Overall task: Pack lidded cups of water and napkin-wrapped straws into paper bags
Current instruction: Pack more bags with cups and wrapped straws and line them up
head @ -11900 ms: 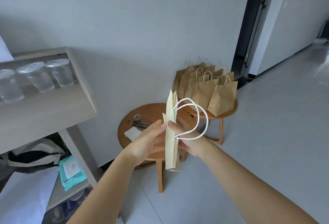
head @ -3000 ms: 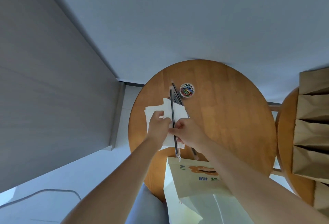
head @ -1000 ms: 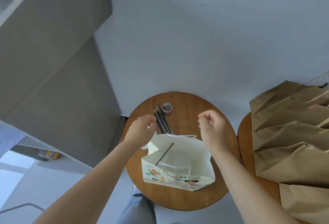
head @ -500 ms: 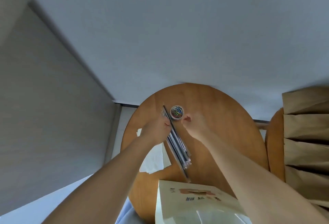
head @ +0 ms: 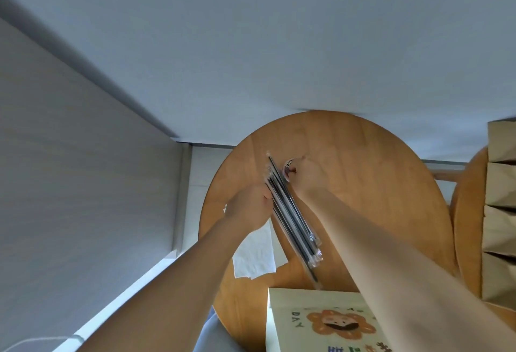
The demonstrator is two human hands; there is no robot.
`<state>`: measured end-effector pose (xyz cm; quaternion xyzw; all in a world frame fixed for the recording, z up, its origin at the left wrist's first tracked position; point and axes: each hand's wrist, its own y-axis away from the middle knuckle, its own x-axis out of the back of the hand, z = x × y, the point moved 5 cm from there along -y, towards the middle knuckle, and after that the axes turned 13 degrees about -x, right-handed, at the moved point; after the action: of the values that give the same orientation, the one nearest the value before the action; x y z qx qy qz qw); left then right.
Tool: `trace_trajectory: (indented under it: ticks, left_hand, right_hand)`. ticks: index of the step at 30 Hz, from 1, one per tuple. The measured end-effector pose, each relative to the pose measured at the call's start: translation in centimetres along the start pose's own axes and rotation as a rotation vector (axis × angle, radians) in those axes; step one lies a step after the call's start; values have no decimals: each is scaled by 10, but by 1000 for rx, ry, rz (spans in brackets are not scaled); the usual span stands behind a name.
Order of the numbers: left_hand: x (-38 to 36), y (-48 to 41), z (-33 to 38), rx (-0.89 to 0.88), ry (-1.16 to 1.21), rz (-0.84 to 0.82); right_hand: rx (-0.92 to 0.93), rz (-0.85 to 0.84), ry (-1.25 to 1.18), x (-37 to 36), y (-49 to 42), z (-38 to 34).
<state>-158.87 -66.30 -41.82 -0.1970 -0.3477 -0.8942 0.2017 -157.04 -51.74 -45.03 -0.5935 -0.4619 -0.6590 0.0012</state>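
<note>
A bundle of dark straws in clear sleeves lies diagonally on the round wooden table. My left hand is at the bundle's left side, its thumb and fingers curled on the straws. My right hand reaches past the bundle, with its fingertips curled over a small round tub of coloured clips. White napkins lie on the table, partly under my left forearm. A cream printed paper bag stands at the table's near edge. No cups are in view.
Several brown paper bags stand in a row on a second round table at the right. A white wall runs behind the tables and a grey cabinet side fills the left.
My right hand has moved onto the clip tub and now covers most of it. My left hand stays on the straws. The view has dropped closer to the table.
</note>
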Motion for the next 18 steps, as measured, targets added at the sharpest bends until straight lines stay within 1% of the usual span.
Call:
trace_trajectory:
  ticks: [3,5,8,10,11,15,16,18]
  left_hand:
    - [3,5,0,6,-6,9]
    - [4,10,1,9,-14,12]
    - [3,18,5,5,0,25]
    - [2,23,7,-8,17,30]
    - [2,27,9,-16,26,34]
    - [2,41,23,-36,37,54]
    - [2,47,28,-50,25,61]
    - [-2,56,36,-81,18,80]
  right_hand:
    - [57,45,79,-2,0,-3]
    - [41,73,114,-2,1,-2]
    - [25,115,56,1,7,2]
    - [10,123,-77,7,16,5]
    - [-5,96,-178,10,21,6]
    - [-89,-155,-765,19,49,10]
    - [-109,-223,-872,22,59,13]
    - [-126,-323,-972,32,80,20]
